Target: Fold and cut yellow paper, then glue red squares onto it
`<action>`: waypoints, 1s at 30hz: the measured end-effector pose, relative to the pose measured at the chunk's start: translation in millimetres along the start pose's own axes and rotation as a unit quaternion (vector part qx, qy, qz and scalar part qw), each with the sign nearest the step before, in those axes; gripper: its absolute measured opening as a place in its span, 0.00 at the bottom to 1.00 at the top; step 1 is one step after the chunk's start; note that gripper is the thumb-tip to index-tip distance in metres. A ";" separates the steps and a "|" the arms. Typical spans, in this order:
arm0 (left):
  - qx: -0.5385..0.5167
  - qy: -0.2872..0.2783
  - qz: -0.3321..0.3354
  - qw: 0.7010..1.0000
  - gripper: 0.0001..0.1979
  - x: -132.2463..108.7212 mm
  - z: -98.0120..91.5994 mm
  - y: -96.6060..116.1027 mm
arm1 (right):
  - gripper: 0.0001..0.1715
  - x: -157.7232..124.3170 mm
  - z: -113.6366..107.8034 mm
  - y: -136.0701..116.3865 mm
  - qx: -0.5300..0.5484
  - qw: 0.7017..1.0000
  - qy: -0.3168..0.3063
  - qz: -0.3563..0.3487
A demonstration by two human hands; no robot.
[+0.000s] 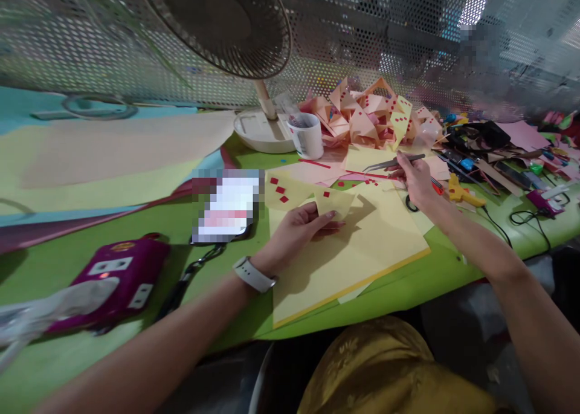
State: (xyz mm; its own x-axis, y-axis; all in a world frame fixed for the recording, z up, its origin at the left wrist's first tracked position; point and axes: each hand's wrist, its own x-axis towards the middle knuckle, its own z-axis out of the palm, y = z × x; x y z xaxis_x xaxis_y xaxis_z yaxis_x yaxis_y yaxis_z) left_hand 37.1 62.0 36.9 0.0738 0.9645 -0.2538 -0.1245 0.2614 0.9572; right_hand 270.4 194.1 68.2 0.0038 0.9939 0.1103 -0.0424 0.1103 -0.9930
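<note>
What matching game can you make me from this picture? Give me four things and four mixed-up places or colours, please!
Things:
1. tweezers
2. mug
3. power block
4. yellow slip

Clues:
A. purple, with a small glowing light
B. in the left hand
C. in the right hand
D. beside the fan's base

Right pairs: 1-C, 2-D, 3-A, 4-B
</note>
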 end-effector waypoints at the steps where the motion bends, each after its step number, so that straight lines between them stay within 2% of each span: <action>1: -0.007 0.001 0.005 1.000 0.23 -0.4 0.6 0.3 | 0.26 -4.5 2.1 -3.1 0.004 1.000 -0.010 0.000; 9: -0.060 -0.010 0.021 0.998 0.24 -0.7 3.6 0.9 | 0.28 -46.7 26.9 -15.1 0.047 0.993 -0.111 0.001; 14: -0.071 -0.030 0.020 0.997 0.22 -1.3 2.4 2.6 | 0.28 -59.5 37.6 -12.9 0.051 0.987 -0.152 0.021; 30: -0.092 -0.026 0.033 0.995 0.21 -2.3 3.5 3.8 | 0.28 -60.1 29.2 -5.7 0.037 0.991 -0.126 0.007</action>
State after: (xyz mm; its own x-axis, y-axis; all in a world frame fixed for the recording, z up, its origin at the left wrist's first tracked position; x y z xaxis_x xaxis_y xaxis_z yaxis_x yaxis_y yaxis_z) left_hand 40.0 60.6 41.6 0.1092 0.9778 -0.1788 -0.3088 0.2044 0.9289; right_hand 241.3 133.7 68.5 -0.2467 0.9626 0.1121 -0.1141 0.0860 -0.9897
